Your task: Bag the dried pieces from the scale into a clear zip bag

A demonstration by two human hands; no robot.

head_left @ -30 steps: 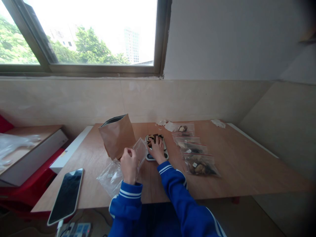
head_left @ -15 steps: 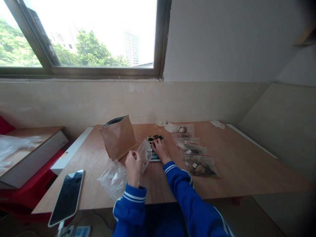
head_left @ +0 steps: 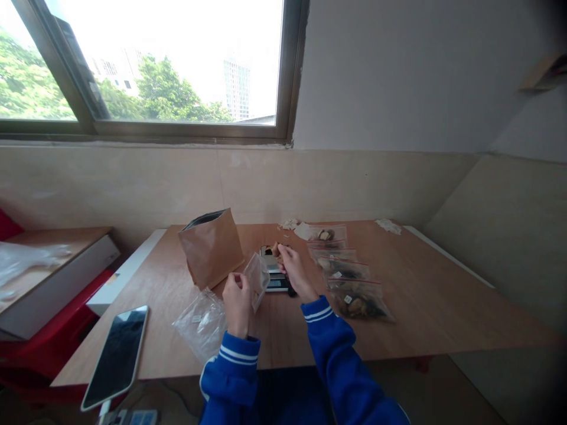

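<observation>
My left hand point(head_left: 237, 301) pinches the edge of a clear plastic bag point(head_left: 257, 277), its mouth held apart towards the scale. A small light-brown bit lies inside the bag. My right hand point(head_left: 296, 273) is closed on brown dried mushroom pieces point(head_left: 277, 250), lifted just above a small digital scale point(head_left: 275, 285). Part of the scale's plate is hidden behind the hand and the bag. Under my right hand, a dark dried piece point(head_left: 292, 291) shows by the scale's right front corner. Left of my left hand lies another clear bag point(head_left: 201, 321) with a small label.
A brown paper pouch point(head_left: 211, 248) stands with its top open at the back left. Several zip bags of dried food point(head_left: 358, 301) lie in a row at the right. A phone point(head_left: 117, 354) rests at the left table edge. Crumpled tissue point(head_left: 388, 226) lies at the back.
My right hand has picked up brown dried mushroom pieces from the scale and drawn back slightly right. Most of the plate's contents are gone from view. My left hand keeps its hold on the bag.
</observation>
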